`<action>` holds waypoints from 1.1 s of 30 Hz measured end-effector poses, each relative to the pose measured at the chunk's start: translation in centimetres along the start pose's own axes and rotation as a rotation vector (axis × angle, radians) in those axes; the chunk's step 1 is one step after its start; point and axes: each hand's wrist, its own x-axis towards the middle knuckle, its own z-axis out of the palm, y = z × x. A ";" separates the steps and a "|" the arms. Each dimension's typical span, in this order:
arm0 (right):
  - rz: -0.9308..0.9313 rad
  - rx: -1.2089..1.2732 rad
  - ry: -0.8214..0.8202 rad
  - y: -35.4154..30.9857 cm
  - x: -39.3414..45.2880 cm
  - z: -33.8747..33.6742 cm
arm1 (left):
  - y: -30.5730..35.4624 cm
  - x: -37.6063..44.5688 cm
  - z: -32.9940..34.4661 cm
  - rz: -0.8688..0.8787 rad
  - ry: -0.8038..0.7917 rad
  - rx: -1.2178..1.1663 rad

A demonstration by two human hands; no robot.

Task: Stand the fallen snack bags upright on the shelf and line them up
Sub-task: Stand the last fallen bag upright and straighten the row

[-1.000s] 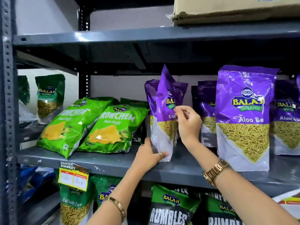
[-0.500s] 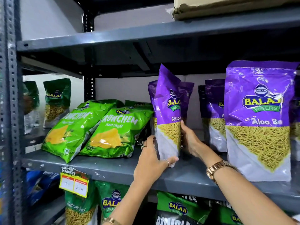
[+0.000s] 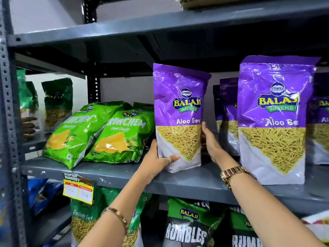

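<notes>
A purple Aloo Sev bag stands upright on the grey shelf, its front facing me. My left hand grips its lower left corner, thumb across the front. My right hand presses flat against its right side. A second purple Aloo Sev bag stands upright to the right, nearer the shelf's front edge. More purple bags stand behind, between the two. Two green Crunchem bags lie slanted on their backs at the left of the same shelf.
The shelf above hangs close over the bag tops. A yellow price tag is clipped to the shelf edge. Green Rumbles bags and a Ratlami Sev bag fill the shelf below. Dark green bags stand on the neighbouring rack at left.
The purple bag has turned from edge-on to facing me squarely. My right hand slid from its upper edge down to its right side. The camera has moved closer.
</notes>
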 end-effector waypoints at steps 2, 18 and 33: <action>0.003 0.004 0.029 -0.1 -0.3 -0.2 | -0.1 0.5 -0.4 -0.051 -0.040 -0.069; 0.322 0.080 -0.216 0.8 -0.7 -0.8 | -1.6 2.4 -0.1 -0.169 0.040 0.080; 0.355 -0.137 -0.143 -0.4 -4.7 -0.8 | 0.2 0.5 -1.0 -0.343 -0.049 0.078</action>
